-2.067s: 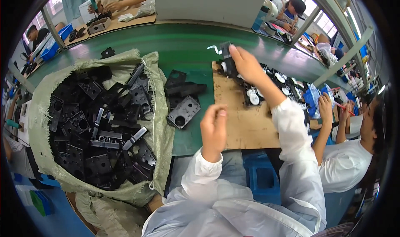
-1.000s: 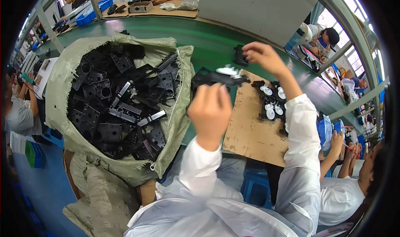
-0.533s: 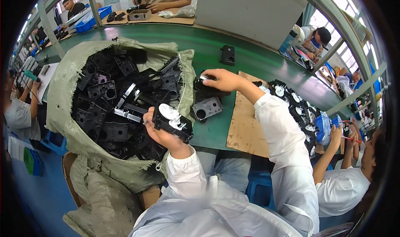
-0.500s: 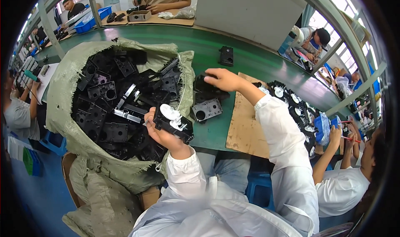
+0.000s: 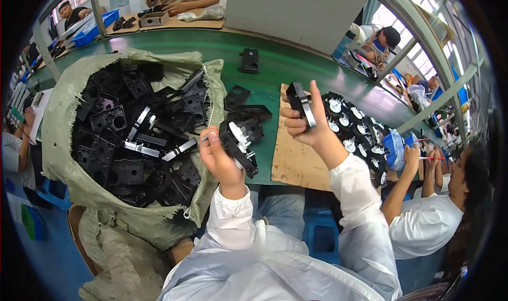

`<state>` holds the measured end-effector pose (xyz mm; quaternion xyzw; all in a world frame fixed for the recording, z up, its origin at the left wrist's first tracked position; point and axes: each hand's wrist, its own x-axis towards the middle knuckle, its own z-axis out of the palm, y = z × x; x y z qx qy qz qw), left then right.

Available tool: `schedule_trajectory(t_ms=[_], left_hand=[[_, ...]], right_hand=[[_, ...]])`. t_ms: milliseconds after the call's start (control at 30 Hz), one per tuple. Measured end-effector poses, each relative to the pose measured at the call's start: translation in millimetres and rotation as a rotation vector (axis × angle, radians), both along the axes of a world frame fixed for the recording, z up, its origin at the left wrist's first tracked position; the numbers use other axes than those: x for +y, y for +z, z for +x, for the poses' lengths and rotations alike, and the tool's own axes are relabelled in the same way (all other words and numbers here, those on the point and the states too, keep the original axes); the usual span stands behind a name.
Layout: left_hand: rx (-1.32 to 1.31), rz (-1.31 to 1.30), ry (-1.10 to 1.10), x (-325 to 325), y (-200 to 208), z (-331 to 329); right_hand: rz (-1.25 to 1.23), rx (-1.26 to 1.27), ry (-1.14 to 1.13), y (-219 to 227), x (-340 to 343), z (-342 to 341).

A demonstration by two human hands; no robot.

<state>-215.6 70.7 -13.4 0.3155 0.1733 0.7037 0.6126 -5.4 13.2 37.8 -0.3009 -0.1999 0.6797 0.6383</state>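
Observation:
My left hand (image 5: pixel 222 160) grips a black plastic housing (image 5: pixel 231 145) with white gears (image 5: pixel 239 136) on its face, tilted beside the sack's right edge. A thin pointed thing sticks out by that hand's fingers, too small to name. Farther right, over the cardboard sheet (image 5: pixel 293 166), my right hand (image 5: pixel 309 118) holds up another black plastic housing (image 5: pixel 299 101), with a silvery strip along one edge. Between the hands, loose black housings (image 5: pixel 253 112) lie on the green bench, partly hidden behind the left hand's housing.
An open woven sack (image 5: pixel 55 137) full of black housings stands at left. A single black housing (image 5: pixel 249 61) lies farther back. Rows of geared housings (image 5: pixel 349 126) sit at right, near a co-worker's hands (image 5: pixel 411 155) and a blue bag (image 5: pixel 393 148). Metal posts frame the green bench (image 5: pixel 296 63).
My right hand has lifted a black housing off the bench pile and carried it right. My left hand has turned its geared housing more upright. The view has shifted slightly.

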Motion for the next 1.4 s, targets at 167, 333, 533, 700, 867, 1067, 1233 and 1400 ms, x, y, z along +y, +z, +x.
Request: schedule_trajectory(t_ms=[167, 333, 533, 700, 867, 1067, 1233, 1400], left_hand=[[0.088, -0.032, -0.049, -12.9, 6.8, 7.7], [0.150, -0.064, -0.127, -19.9, 5.1, 10.7], [0.254, -0.042, -0.169, -16.2, -8.0, 12.7], [0.288, -0.010, -0.193, -18.4, -2.9, 9.6], [0.292, -0.055, -0.211, -20.8, 1.8, 8.9], [0.283, -0.059, -0.222, -20.8, 0.8, 10.5], [0.351, 0.015, -0.173, -23.3, 4.0, 11.6], [0.392, 0.000, -0.180, -25.0, 5.2, 14.5]], right_hand=[[0.246, 0.060, -0.032, -18.2, -24.9, -35.8], [0.259, -0.437, -0.288, -21.4, -33.6, -71.6], [0.186, -0.882, -0.388, -4.3, -39.8, -108.8], [0.195, -0.962, -0.400, -6.3, -39.0, -109.5], [0.195, -0.947, -0.397, -10.4, -38.9, -108.3], [0.165, -0.964, -0.395, -11.2, -38.5, -107.4], [0.106, -1.022, -0.396, -9.2, -40.5, -107.5], [0.183, -1.078, -0.435, -19.4, -38.3, -105.3]])
